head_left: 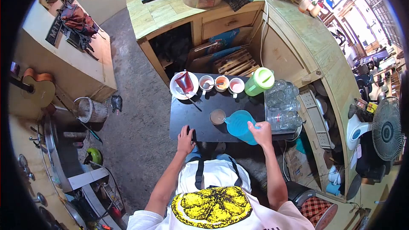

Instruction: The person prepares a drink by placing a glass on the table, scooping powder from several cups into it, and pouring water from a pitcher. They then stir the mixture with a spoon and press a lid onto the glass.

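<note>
My right hand (260, 133) is closed on the handle of a translucent blue pitcher (238, 124). The pitcher tilts left, its spout at the rim of a glass (217, 117) with brownish contents. My left hand (185, 139) rests at the front edge of the dark table (182, 117), fingers stretched out and apart, beside a small dark shape. Behind the glass stand three cups: one with a spoon (206, 84), one with orange contents (222, 83) and one with pinkish contents (236, 86). A white plate (174, 88) bears a red packet (184, 81) and a spoon.
A green lidded jug (259, 81) stands behind the pitcher. To the right, several clear glass mugs (281, 102) crowd a tray. A wooden counter (204, 17) wraps round the back and right. There is a fan (387, 130) at far right and a bucket (91, 110) on the left floor.
</note>
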Motion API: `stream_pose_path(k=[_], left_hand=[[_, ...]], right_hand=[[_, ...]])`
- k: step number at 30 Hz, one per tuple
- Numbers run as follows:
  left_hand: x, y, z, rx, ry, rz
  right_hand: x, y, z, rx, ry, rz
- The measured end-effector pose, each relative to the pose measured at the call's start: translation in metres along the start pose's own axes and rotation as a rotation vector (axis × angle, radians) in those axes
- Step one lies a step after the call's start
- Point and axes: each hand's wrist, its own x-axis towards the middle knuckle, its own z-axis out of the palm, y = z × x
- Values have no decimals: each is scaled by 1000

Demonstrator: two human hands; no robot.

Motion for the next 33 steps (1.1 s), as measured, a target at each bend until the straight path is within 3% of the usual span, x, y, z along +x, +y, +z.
stream_pose_path(k=[33], left_hand=[[2,3,-3,-24,19,-17]], right_hand=[[7,-8,-2,11,-8,10]])
